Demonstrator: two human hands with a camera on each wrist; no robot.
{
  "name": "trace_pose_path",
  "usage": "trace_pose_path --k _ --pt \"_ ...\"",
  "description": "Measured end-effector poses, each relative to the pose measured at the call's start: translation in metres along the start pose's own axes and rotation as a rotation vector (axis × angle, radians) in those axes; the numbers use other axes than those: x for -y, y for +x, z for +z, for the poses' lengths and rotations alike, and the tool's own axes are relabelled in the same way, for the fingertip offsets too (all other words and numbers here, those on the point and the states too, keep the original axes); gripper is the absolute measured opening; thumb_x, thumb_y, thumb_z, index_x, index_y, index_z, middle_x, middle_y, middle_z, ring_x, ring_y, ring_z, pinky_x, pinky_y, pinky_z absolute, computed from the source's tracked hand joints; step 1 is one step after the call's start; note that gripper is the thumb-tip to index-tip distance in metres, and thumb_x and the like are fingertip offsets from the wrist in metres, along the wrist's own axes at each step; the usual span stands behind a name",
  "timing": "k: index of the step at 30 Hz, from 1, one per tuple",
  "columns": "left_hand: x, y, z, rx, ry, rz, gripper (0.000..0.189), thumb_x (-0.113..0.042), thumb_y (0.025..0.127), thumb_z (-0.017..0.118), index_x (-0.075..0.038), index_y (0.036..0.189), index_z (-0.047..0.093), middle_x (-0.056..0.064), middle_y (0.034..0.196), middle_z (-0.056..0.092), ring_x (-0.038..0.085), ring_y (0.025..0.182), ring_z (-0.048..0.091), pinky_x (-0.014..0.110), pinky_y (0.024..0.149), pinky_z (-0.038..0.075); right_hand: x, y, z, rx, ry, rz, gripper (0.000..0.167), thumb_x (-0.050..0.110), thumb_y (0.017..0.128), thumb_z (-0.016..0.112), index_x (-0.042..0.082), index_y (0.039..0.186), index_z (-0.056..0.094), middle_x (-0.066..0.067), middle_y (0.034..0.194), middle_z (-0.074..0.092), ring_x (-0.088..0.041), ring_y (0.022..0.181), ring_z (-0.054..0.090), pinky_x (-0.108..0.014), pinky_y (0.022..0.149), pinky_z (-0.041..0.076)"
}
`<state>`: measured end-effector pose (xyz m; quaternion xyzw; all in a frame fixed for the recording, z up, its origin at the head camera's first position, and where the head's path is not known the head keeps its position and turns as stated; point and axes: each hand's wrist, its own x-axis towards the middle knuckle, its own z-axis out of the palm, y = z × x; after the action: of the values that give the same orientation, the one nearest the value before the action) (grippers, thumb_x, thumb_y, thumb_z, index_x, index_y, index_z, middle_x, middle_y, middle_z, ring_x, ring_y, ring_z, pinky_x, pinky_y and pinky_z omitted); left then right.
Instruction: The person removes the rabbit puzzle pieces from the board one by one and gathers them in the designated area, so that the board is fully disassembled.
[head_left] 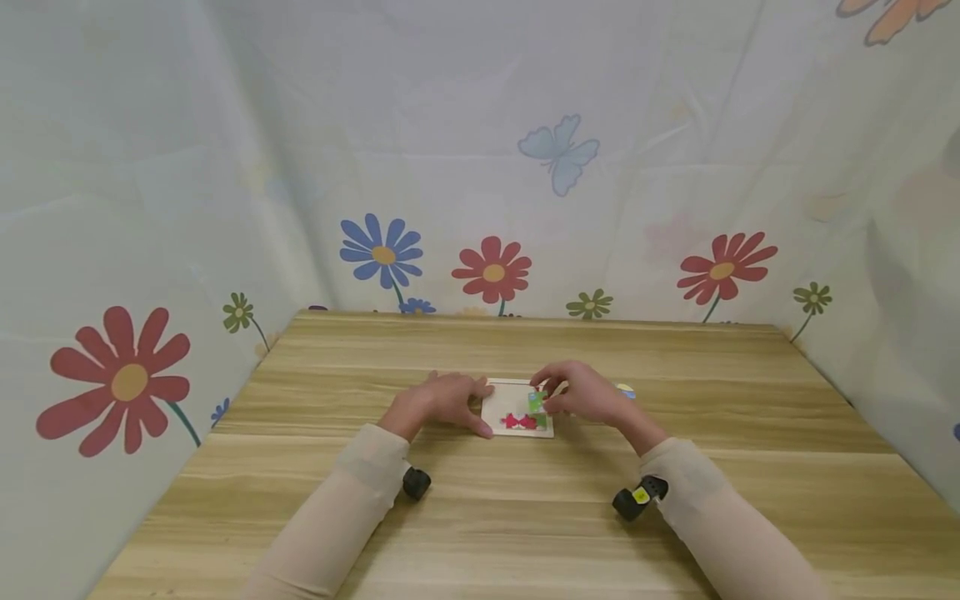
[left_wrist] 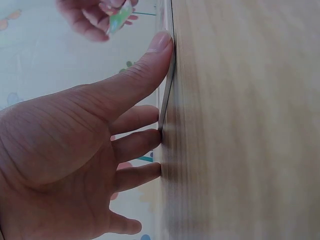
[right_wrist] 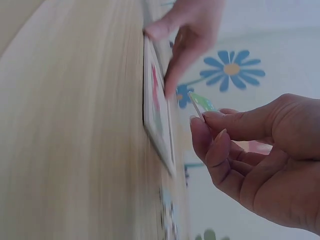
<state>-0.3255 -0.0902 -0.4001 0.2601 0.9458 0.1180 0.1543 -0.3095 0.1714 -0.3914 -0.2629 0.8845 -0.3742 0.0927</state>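
Observation:
A small light wooden puzzle board [head_left: 498,405] lies flat on the table. Along its near side sit red and green puzzle pieces [head_left: 519,422]. My left hand [head_left: 450,398] is at the board's left side, fingers spread and fairly straight. Its thumb [left_wrist: 159,52] touches the near edge, and other fingertips rest by the board and tabletop. Above the board's right part, my right hand [head_left: 583,393] pinches a green puzzle piece [right_wrist: 204,103] between thumb and fingers. That piece is tilted and held clear of the board.
More loose pieces [right_wrist: 169,212], partly hidden behind the right hand in the head view, lie on the table to the board's right. The wood-grain table [head_left: 480,517] reaches back to a white curtain [head_left: 442,150] printed with flowers and butterflies.

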Motion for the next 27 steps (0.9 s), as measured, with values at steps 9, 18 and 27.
trace_pose_path --k 9,18,27 --pt "0.002 0.0 -0.001 -0.008 0.004 0.012 0.084 -0.055 0.08 0.079 -0.018 0.15 0.049 0.003 0.157 0.04 0.025 0.145 0.034 0.067 0.114 0.013 -0.025 -0.025 -0.017 0.002 -0.012 0.038 0.034 -0.006 0.083 0.073 -0.007 0.117 0.068 -0.01 0.094 0.069 -0.022 0.083 0.062 -0.031 0.063 0.053" --pt "0.004 0.001 0.002 -0.002 -0.01 0.014 0.086 -0.056 0.08 0.079 -0.017 0.15 0.048 0.003 0.157 0.039 0.026 0.146 0.033 0.067 0.115 0.012 -0.028 -0.034 -0.013 0.011 -0.122 -0.029 0.032 -0.009 0.075 0.074 -0.01 0.106 0.069 -0.009 0.085 0.068 -0.019 0.078 0.061 -0.028 0.066 0.051" --pt "0.003 0.0 0.002 -0.002 -0.016 0.019 0.085 -0.054 0.08 0.079 -0.017 0.15 0.049 0.004 0.158 0.038 0.026 0.146 0.033 0.067 0.114 0.012 -0.024 -0.039 -0.012 0.056 -0.248 -0.023 0.029 -0.008 0.066 0.072 -0.002 0.095 0.072 -0.007 0.088 0.069 -0.018 0.079 0.061 -0.029 0.07 0.051"
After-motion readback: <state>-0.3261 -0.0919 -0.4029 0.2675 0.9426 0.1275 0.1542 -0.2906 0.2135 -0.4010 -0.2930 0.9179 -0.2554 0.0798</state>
